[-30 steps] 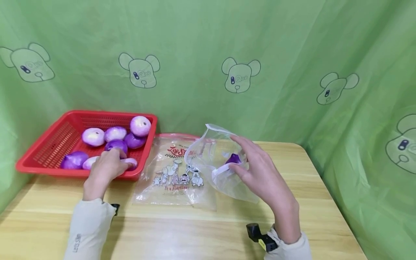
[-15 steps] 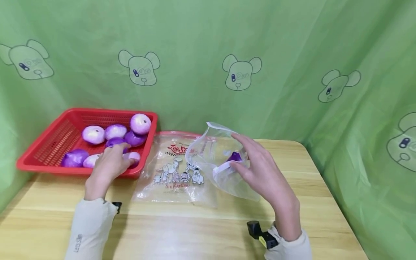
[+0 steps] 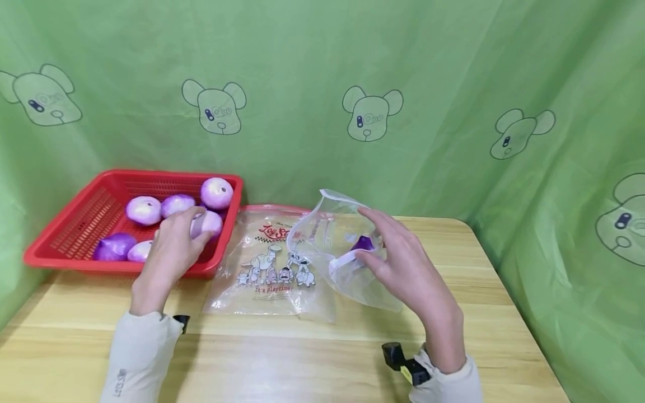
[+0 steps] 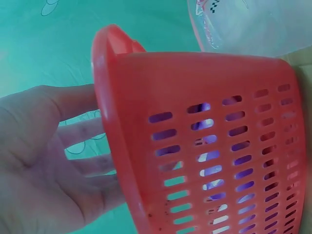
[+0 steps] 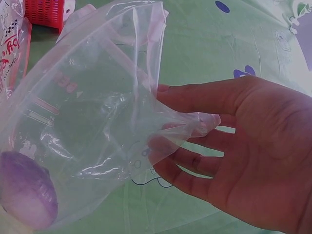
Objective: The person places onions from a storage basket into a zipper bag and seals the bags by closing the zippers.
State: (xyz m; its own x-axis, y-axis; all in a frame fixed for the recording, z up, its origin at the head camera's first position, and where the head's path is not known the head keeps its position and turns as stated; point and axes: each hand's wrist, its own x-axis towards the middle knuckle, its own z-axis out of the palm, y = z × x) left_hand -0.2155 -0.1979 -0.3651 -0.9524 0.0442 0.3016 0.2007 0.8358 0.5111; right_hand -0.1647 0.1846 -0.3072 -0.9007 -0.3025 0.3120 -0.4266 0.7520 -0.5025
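My left hand point(image 3: 173, 243) is over the right part of the red plastic basket point(image 3: 50, 243), gripping a pale purple onion point(image 3: 208, 224) between thumb and fingers. Other purple-and-white onions lie around it, such as a dark one point(image 3: 115, 247) at the front left. In the left wrist view, the basket's wall hides the fingertips and the held onion. My right hand point(image 3: 410, 268) holds a clear plastic zip bag point(image 3: 314, 240) by its side, thumb and fingers spread at the mouth, which gapes toward the basket. Inside the bag sits one onion point(image 5: 28, 190), its dark tip showing in the head view.
A flat, clear printed bag point(image 3: 272, 268) with cartoon figures lies between basket and zip bag, partly under the zip bag. The wooden table point(image 3: 282, 364) ends at a green curtain point(image 3: 297, 112) behind and at the right.
My left hand has taken hold of the pale onion at the basket's front right and raised it slightly up and back. My right hand and the zip bag have stayed in place.
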